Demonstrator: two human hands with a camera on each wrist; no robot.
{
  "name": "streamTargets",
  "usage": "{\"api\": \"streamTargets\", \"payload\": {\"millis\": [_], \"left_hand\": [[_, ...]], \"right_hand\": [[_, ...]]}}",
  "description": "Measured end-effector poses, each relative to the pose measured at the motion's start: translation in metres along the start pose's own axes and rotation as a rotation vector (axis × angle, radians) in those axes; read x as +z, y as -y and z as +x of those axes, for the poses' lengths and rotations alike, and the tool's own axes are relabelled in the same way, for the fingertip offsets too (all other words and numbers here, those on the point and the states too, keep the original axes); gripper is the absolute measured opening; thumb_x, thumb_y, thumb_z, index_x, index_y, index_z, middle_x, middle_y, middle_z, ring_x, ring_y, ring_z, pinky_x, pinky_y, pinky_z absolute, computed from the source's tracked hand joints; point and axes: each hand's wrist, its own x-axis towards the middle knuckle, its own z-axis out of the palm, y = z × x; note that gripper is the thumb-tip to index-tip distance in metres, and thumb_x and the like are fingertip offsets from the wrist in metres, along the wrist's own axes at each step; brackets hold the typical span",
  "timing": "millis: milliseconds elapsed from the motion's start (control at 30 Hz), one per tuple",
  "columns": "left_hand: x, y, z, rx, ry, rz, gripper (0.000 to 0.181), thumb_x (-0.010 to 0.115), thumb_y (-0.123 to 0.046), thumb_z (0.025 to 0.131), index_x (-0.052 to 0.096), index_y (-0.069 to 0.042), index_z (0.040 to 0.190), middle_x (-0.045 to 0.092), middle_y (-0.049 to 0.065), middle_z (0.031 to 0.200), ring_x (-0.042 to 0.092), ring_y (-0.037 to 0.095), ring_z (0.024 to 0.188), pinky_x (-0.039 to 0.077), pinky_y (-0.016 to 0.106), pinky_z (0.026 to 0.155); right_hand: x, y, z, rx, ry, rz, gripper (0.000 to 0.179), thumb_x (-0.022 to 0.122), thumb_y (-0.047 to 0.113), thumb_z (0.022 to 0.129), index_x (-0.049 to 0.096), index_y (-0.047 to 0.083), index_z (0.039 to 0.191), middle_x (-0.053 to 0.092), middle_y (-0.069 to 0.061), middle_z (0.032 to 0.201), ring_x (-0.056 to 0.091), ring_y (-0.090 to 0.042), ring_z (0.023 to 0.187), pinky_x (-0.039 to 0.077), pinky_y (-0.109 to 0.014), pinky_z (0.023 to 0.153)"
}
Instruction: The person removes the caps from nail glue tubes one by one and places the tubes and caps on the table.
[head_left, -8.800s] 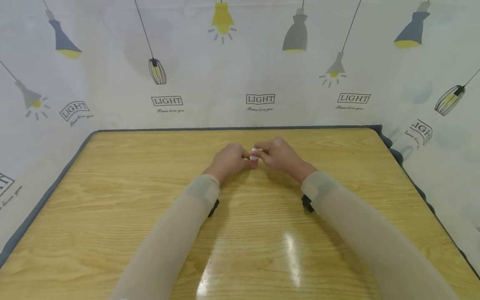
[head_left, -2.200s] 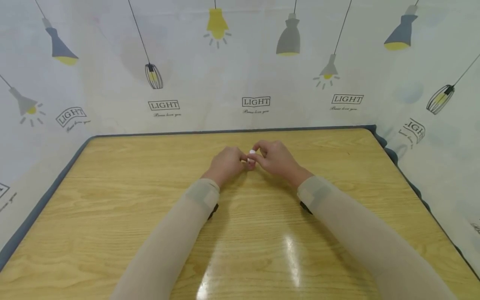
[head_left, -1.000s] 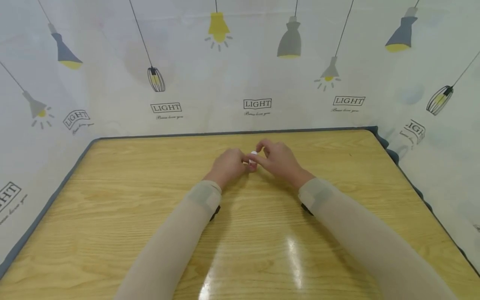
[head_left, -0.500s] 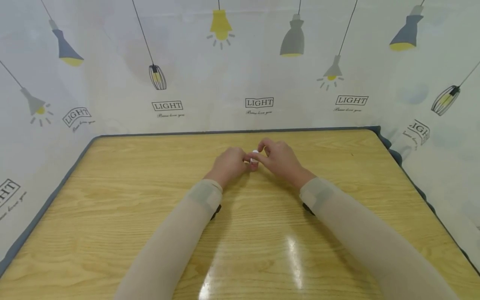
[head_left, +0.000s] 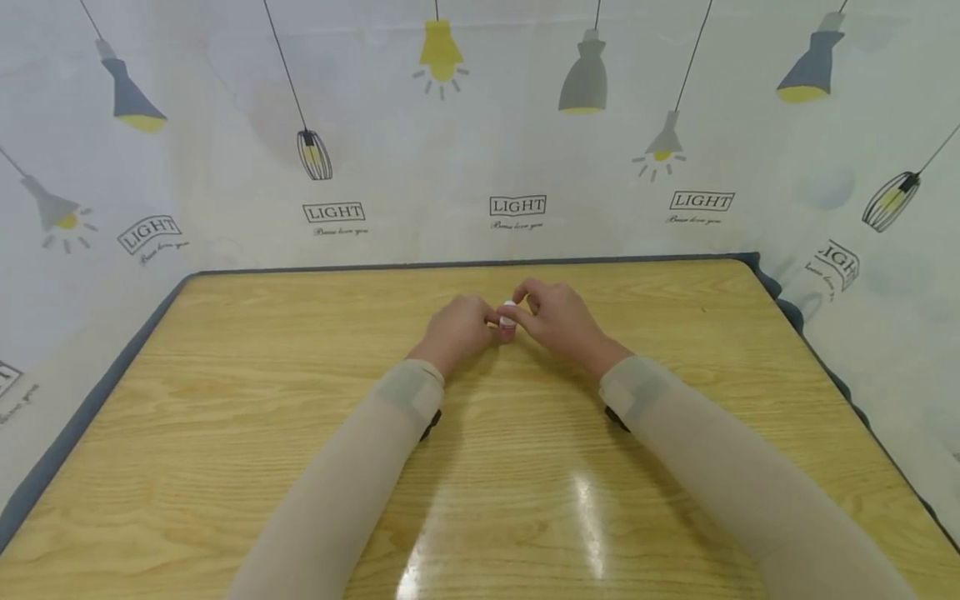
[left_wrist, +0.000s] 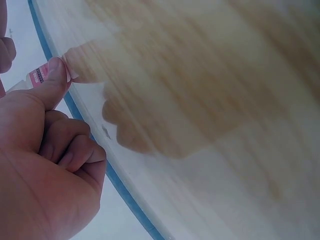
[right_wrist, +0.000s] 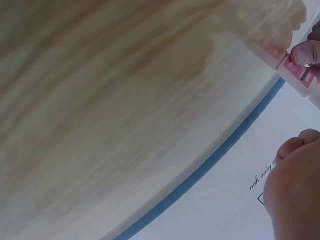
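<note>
A small white bottle with a pink label [head_left: 507, 329] stands upright near the table's far edge, between both hands. My left hand [head_left: 461, 325] pinches its lower part; the thumb lies across the label in the left wrist view, with the other fingers curled below. My right hand [head_left: 561, 321] has its thumb and bent forefinger around the white cap [head_left: 510, 304], which shows between them. In the right wrist view the label [right_wrist: 298, 71] and the left thumb [right_wrist: 306, 52] are at the right edge, while the right fingertips are out of frame.
The wooden table [head_left: 300, 400] has a glossy top with light reflections and a blue-grey edging [head_left: 375, 267]. Behind it and at both sides hangs a white cloth [head_left: 420, 150] printed with lamps and the word LIGHT.
Since the oldest frame, my right forefinger has become more arched over the cap. Both hands stay at the bottle, with hardly any movement in the last second; the head view shifts slightly.
</note>
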Motion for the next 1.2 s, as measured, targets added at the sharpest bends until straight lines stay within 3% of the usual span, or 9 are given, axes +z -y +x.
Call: {"api": "streamTargets", "payload": {"millis": [700, 933, 1200], "left_hand": [[0.0004, 0.0001, 0.0007, -0.005, 0.011, -0.006, 0.027, 0.076, -0.047, 0.097, 0.086, -0.027, 0.113, 0.079, -0.002, 0.122, 0.061, 0.016, 0.094, 0.055, 0.041, 0.091], [0.0011, -0.0003, 0.0002, -0.005, 0.009, -0.014, 0.028, 0.076, -0.046, 0.098, 0.086, -0.025, 0.112, 0.080, -0.002, 0.117, 0.059, 0.017, 0.091, 0.052, 0.039, 0.086], [0.0004, -0.0006, -0.0007, 0.020, -0.004, -0.018, 0.030, 0.076, -0.046, 0.098, 0.085, -0.023, 0.114, 0.079, -0.002, 0.118, 0.061, 0.017, 0.094, 0.055, 0.041, 0.090]], "right_hand": [[-0.0012, 0.0006, 0.0008, -0.025, 0.028, 0.098, 0.019, 0.076, 0.020, 0.100, 0.073, 0.002, 0.103, 0.035, 0.008, 0.054, 0.028, -0.004, 0.048, 0.027, -0.024, 0.051], [-0.0011, 0.0007, 0.0002, -0.008, 0.046, 0.119, 0.016, 0.074, 0.018, 0.102, 0.073, 0.003, 0.105, 0.036, 0.007, 0.054, 0.027, -0.002, 0.047, 0.028, -0.024, 0.050], [0.0005, -0.0010, 0.0008, -0.032, 0.046, 0.120, 0.014, 0.072, 0.015, 0.102, 0.074, 0.002, 0.108, 0.038, 0.006, 0.054, 0.027, 0.000, 0.046, 0.028, -0.023, 0.050]]}}
